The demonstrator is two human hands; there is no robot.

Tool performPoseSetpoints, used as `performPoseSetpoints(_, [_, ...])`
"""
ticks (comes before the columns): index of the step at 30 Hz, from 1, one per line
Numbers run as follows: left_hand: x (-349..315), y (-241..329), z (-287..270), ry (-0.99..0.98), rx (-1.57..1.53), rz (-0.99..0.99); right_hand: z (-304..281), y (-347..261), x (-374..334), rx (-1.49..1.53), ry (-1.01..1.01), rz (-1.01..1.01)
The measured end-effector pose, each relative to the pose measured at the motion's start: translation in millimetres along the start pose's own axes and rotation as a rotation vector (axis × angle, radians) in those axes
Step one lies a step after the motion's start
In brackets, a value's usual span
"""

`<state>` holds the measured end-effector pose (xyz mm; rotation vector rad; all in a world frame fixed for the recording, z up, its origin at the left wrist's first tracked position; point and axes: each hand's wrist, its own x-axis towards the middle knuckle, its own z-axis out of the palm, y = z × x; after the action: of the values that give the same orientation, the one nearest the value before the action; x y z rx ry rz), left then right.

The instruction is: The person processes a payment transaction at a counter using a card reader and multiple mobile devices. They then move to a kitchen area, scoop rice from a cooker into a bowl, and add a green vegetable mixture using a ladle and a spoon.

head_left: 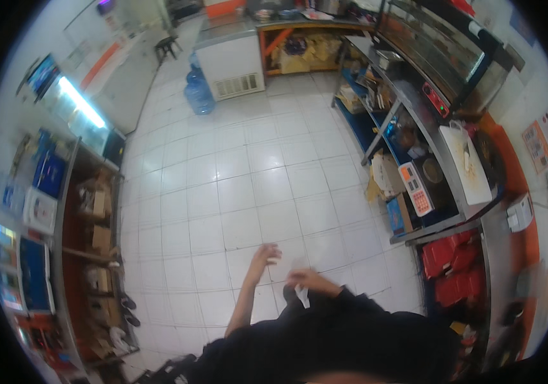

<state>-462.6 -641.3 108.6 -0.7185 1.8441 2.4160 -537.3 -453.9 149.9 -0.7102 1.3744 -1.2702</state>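
Observation:
My right hand (311,280) is in front of my body at the lower middle, its fingers closed on a thin white piece (301,296). That piece hangs below the fingers; it looks like film or tissue, but blur hides its exact kind. To its left and a little farther out, my left hand (266,257) is raised over the floor with its fingers apart and bent. Nothing shows in it. The two hands do not touch each other.
White floor tiles (248,166) stretch ahead. Along the right run a metal counter (414,102), an orange-and-white scale (416,189), a white cutting board (466,166) and red bags (456,265). A shelf with boxes (100,240) lines the left. Blue water bottles (198,93) stand by a white freezer (232,61).

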Motion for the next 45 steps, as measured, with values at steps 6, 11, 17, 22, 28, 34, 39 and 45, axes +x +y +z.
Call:
performPoseSetpoints(6, [180,-107,-189,0.333,-0.049,-0.499,-206,-36,32,0.109,0.795,0.071])
performPoseSetpoints(11, [204,-116,-226,1.007,0.136,-0.51,-347,-71,97,0.087,1.066,0.003])
performPoseSetpoints(17, [278,-52,-208,1.025,-0.235,-0.55,-443,-192,282,0.13,0.682,-0.104])
performPoseSetpoints(22, [373,-42,-216,1.108,-0.434,-0.621,-469,-272,476,-0.083,0.226,-0.125])
performPoseSetpoints(28, [546,18,-300,1.038,-0.816,-0.471,-542,-334,660,-0.106,0.322,-0.228])
performPoseSetpoints(34, [830,186,-399,1.122,-0.135,-0.048,-694,-391,728,-0.279,0.65,-0.203])
performPoseSetpoints(39, [1041,394,-395,0.933,0.076,0.26,-854,-384,750,-0.193,1.049,-0.144])
performPoseSetpoints(45, [1183,521,-334,0.896,-0.116,0.27,-1021,-453,800,-0.174,1.324,-0.289])
